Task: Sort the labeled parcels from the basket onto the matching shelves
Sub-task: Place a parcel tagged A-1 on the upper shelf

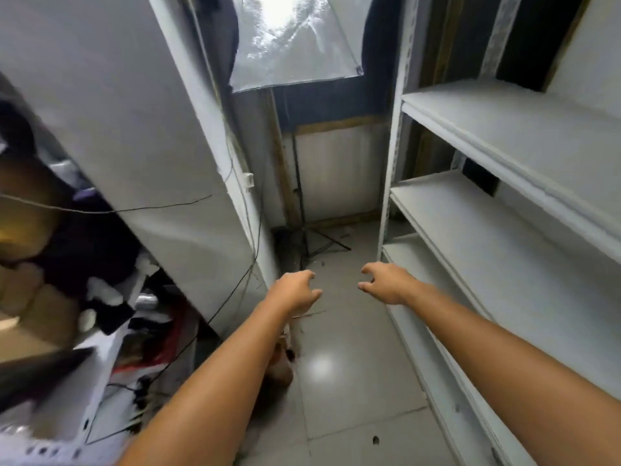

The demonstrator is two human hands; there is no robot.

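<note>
Hands: left hand [297,290] and right hand [384,282] reach forward at the centre of the frame, apart from each other, fingers loosely curled and spread; both carry nothing.
Step in hand: judged from bare hands over bare floor, this looks like a gap between parcels, either walking to the basket or turning back from a shelf.
Parcels and basket: neither shows clearly anywhere in the frame; the blurred clutter [84,270] at the left may hide them, but I cannot tell.
Next move: likely find the basket, take one parcel, read its label, then pick the shelf that matches.
Shelves: white shelf unit [504,210] fills the right of the frame, its boards bare, with front lips running toward the lower right; no shelf labels are legible.
Edges: right forearm passes just beside the lower shelf lip; a white panel [134,112] leans in from the upper left, with a thin cable [134,209] hanging across it.
Open room: narrow tiled floor [353,381] runs between panel and shelves; a light stand [304,230] blocks the far end at upper centre.
</note>
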